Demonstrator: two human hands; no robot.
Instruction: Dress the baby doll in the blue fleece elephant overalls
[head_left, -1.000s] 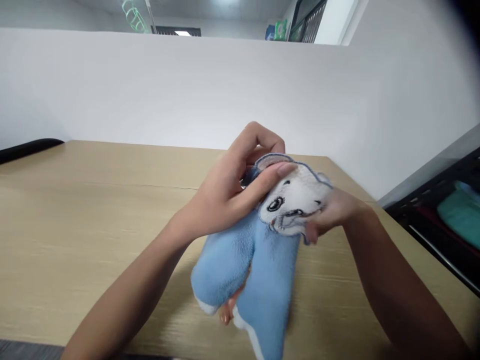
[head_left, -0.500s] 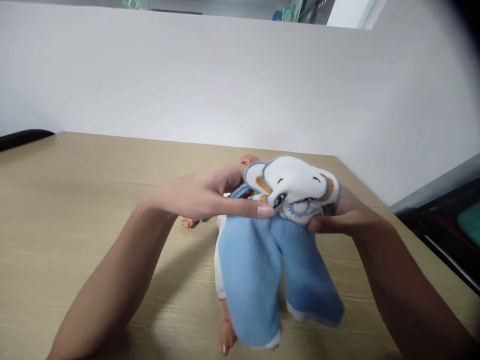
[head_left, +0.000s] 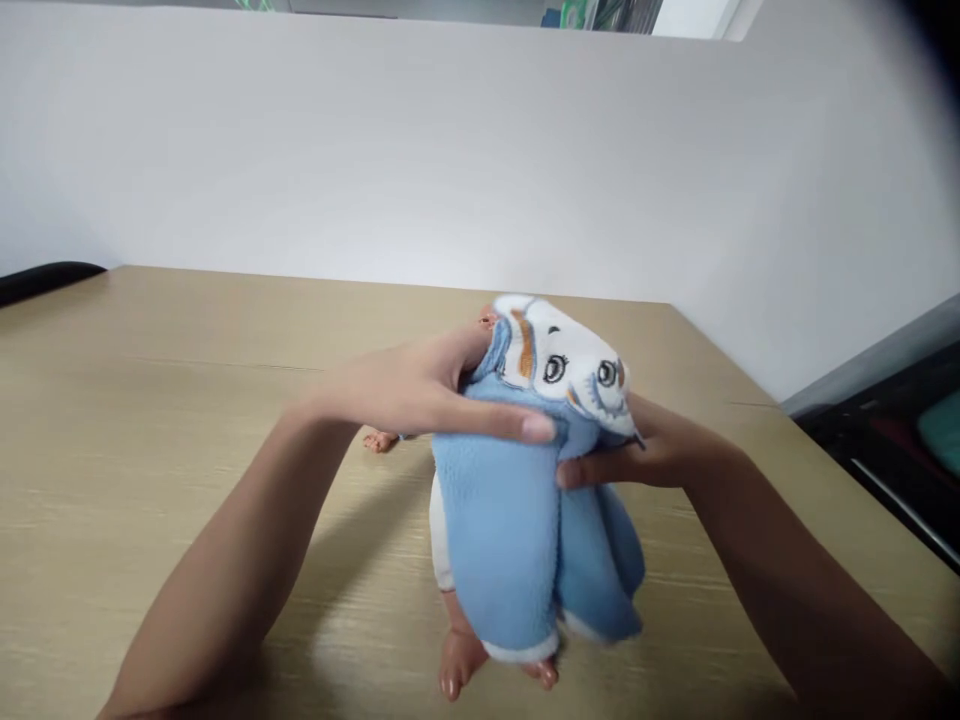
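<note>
Blue fleece doll trousers hang from my two hands, with a white embroidered animal face on the top part, which is folded over. My left hand grips the left side, its thumb across the front. On the right, my right hand pinches the cloth near the top of the other leg, its fingers hidden behind. Behind the garment lies a baby doll on its back, feet toward me. White cloth shows on its leg; its hand shows at the left and a bit of its head above, the rest covered.
The doll lies on a wooden table that meets a white wall at the back. A black object edges in at the left. Dark furniture stands beyond the table's right edge.
My right hand has moved left, bringing the trouser legs closer together. The embroidered face has tilted and turned, showing both eyes. Both of the doll's feet now show more below the hems.
</note>
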